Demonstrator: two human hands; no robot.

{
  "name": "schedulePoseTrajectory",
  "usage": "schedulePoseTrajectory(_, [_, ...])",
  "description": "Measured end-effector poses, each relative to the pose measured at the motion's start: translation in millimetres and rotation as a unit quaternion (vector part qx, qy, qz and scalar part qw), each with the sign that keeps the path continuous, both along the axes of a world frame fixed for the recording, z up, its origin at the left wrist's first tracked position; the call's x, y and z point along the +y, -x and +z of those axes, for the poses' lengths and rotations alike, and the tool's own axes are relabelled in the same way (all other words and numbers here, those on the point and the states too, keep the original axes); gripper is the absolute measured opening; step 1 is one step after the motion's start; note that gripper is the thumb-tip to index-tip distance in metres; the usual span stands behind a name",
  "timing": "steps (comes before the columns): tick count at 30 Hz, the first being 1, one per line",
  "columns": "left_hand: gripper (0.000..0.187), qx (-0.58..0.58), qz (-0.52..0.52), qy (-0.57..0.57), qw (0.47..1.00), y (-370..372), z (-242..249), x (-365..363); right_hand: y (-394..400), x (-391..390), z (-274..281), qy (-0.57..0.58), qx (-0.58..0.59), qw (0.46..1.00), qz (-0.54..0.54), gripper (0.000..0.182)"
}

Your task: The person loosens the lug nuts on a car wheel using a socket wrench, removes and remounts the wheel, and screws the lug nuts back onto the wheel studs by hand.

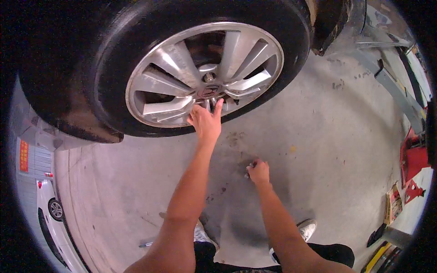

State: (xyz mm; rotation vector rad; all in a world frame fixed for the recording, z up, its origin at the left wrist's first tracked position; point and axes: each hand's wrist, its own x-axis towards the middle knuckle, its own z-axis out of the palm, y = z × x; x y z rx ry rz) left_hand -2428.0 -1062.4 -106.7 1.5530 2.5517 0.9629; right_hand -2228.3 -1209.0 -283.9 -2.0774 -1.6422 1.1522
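Observation:
A silver alloy wheel (182, 63) with a black tire (114, 68) fills the upper part of the head view, fixed to a dark car. Reaching up to its hub, just below the center cap (210, 91), is my left hand (207, 123). The thumb is stretched out on the right and the other fingers bend over the lower spokes, with a gap between. Those fingertips are partly hidden against the wheel. A lug nut (209, 77) shows above the cap. Lower and to the right, my right hand (259, 173) is closed around small metal lug nuts (248, 172), partly covered by the fingers.
Grey concrete floor (318, 136) lies under the car. A lift arm (400, 91) and red equipment (412, 154) stand along the right edge. A white car (50, 227) is at the lower left. A pen-like object (145, 245) lies near my left shoe (205, 236).

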Motion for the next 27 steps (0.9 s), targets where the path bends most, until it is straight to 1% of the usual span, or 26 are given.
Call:
schedulePoseTrajectory(1, [0.083,0.008,-0.004,0.003,1.000,3,-2,1,-3,3,-9,-0.008,0.001,1.000,0.028,0.035])
schedulePoseTrajectory(2, [0.082,0.019,-0.008,0.007,1.000,5,-3,1,-9,5,-15,-0.004,0.005,1.000,0.025,0.035])
schedulePoseTrajectory(3, [0.089,0.010,-0.007,0.032,0.999,6,-4,1,-14,10,-19,-0.003,-0.006,0.999,0.050,0.033])
schedulePoseTrajectory(4, [0.089,0.015,-0.011,0.038,0.999,5,-1,1,-13,17,-12,-0.002,-0.016,0.997,0.073,0.031])
schedulePoseTrajectory(5, [0.092,0.001,-0.008,0.039,0.999,5,0,1,-9,22,-8,0.000,-0.008,0.998,0.066,0.031])
schedulePoseTrajectory(7, [0.101,-0.027,-0.009,0.057,0.998,1,10,0,-4,40,44,-0.087,0.112,0.989,-0.047,0.027])
schedulePoseTrajectory(9, [0.108,-0.045,-0.007,0.104,0.994,5,10,1,14,65,64,-0.028,0.238,0.967,-0.089,0.031])
schedulePoseTrajectory(11, [0.107,-0.069,-0.026,0.124,0.990,5,20,1,30,87,119,-0.011,0.393,0.911,-0.126,0.032])
schedulePoseTrajectory(12, [0.105,-0.080,-0.039,0.130,0.988,9,20,0,39,94,145,-0.037,0.435,0.887,-0.151,0.031])
schedulePoseTrajectory(13, [0.102,-0.094,-0.040,0.144,0.984,17,16,3,50,104,163,-0.065,0.474,0.860,-0.175,0.031])
schedulePoseTrajectory(15, [0.101,-0.098,-0.082,0.133,0.983,31,12,5,79,119,179,-0.101,0.579,0.779,-0.219,0.027])
schedulePoseTrajectory(16, [0.101,-0.102,-0.104,0.131,0.981,38,8,7,91,127,173,-0.131,0.565,0.793,-0.186,0.036])
schedulePoseTrajectory(17, [0.101,-0.095,-0.109,0.139,0.980,37,9,5,104,132,176,-0.156,0.526,0.808,-0.216,0.037])
schedulePoseTrajectory(18, [0.099,-0.099,-0.113,0.130,0.980,34,12,7,112,132,189,-0.175,0.477,0.819,-0.266,0.038])
schedulePoseTrajectory(20, [0.097,-0.099,-0.119,0.126,0.980,32,14,3,113,132,211,-0.148,0.490,0.794,-0.329,0.038])
schedulePoseTrajectory(21, [0.094,-0.099,-0.130,0.107,0.981,31,13,2,116,132,213,-0.148,0.492,0.791,-0.333,0.038])
schedulePoseTrajectory(22, [0.091,-0.099,-0.140,0.088,0.981,32,13,0,119,132,215,-0.151,0.502,0.777,-0.349,0.037])
schedulePoseTrajectory(23, [0.087,-0.070,-0.169,0.112,0.977,35,13,-1,122,131,216,-0.152,0.510,0.764,-0.365,0.035])
schedulePoseTrajectory(24, [0.087,-0.072,-0.171,0.114,0.976,38,10,0,126,132,213,-0.151,0.508,0.764,-0.368,0.035])
schedulePoseTrajectory(26, [0.087,-0.154,-0.139,0.065,0.976,39,3,7,130,135,207,-0.161,0.522,0.749,-0.375,0.031])
schedulePoseTrajectory(27, [0.087,-0.155,-0.141,0.064,0.976,39,4,7,129,136,210,-0.163,0.521,0.749,-0.376,0.031])
